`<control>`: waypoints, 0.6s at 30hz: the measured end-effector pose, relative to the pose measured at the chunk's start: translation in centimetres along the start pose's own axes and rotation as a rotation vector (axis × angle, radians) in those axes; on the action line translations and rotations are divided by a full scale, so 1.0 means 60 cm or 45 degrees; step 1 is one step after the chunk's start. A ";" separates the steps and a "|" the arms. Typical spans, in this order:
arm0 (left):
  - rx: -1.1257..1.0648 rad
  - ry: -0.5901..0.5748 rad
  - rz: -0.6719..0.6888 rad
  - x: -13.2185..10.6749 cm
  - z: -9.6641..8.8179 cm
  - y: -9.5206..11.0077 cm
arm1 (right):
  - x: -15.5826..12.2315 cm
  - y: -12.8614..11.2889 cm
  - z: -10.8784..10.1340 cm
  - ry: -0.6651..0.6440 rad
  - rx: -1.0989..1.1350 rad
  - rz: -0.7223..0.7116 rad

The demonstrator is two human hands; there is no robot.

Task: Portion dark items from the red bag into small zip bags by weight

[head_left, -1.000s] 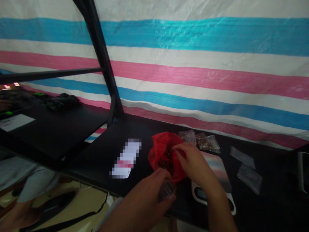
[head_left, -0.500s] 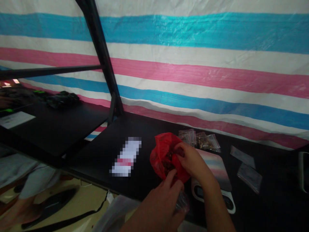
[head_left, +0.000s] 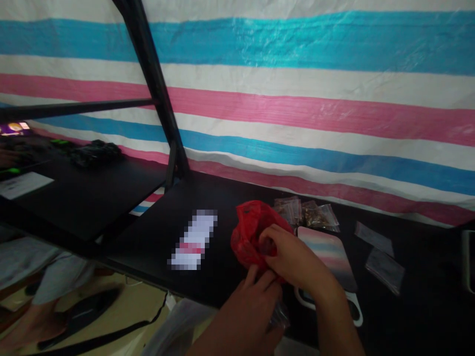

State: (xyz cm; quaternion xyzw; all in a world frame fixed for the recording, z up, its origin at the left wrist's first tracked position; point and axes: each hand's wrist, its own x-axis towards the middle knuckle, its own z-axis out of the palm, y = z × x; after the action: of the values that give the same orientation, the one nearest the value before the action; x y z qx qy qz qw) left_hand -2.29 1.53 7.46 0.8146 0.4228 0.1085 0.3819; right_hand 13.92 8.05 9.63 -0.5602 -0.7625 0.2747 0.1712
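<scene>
A crumpled red plastic bag [head_left: 249, 232] stands on the black table, its mouth towards me. My right hand [head_left: 293, 252] is at the bag's mouth with thumb and fingers curled into a pinch; what lies between the fingertips is hidden. At the bag's near edge is my left hand [head_left: 256, 301], its fingertips touching the red plastic. A small clear plastic bag [head_left: 280, 316] pokes out from under the left hand, held in its curled fingers. Just right of the red bag lies a digital scale [head_left: 328, 257], its display partly covered by my right forearm.
Behind the scale lie several clear zip bags [head_left: 319, 216] with brown contents. Two flat clear bags [head_left: 386, 269] rest to the right. A blurred-out paper slip [head_left: 195, 240] lies left. A black frame post [head_left: 156, 89] rises before a striped sheet [head_left: 315, 44]. Another person's leg [head_left: 55, 287] shows lower left.
My right hand has drawn slightly towards me and its fingers are more curled. The red bag's mouth has folded inward, hiding the brown contents. My left hand has shifted slightly left.
</scene>
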 end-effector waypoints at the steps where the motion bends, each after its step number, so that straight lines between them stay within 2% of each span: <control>1: 0.026 -0.033 -0.046 -0.001 -0.002 0.002 | -0.005 0.005 -0.003 -0.009 -0.047 0.028; 5: 0.083 -0.153 -0.184 -0.006 -0.012 0.016 | -0.017 0.018 -0.016 -0.007 -0.170 0.067; 9: 0.059 -0.191 -0.217 -0.007 -0.014 0.029 | -0.007 0.025 -0.010 0.087 -0.134 0.114; 14: 0.007 -0.129 -0.205 -0.003 -0.005 0.028 | 0.017 0.045 0.010 0.246 -0.125 0.191; 18: -0.029 -0.050 -0.230 0.000 -0.001 0.026 | 0.021 0.054 0.012 0.292 -0.060 0.154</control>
State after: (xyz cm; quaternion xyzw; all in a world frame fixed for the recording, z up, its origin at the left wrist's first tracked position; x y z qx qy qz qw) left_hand -1.37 1.03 8.63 0.7707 0.4858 0.0624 0.4075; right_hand 15.60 9.81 7.01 -0.6367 -0.7090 0.2006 0.2273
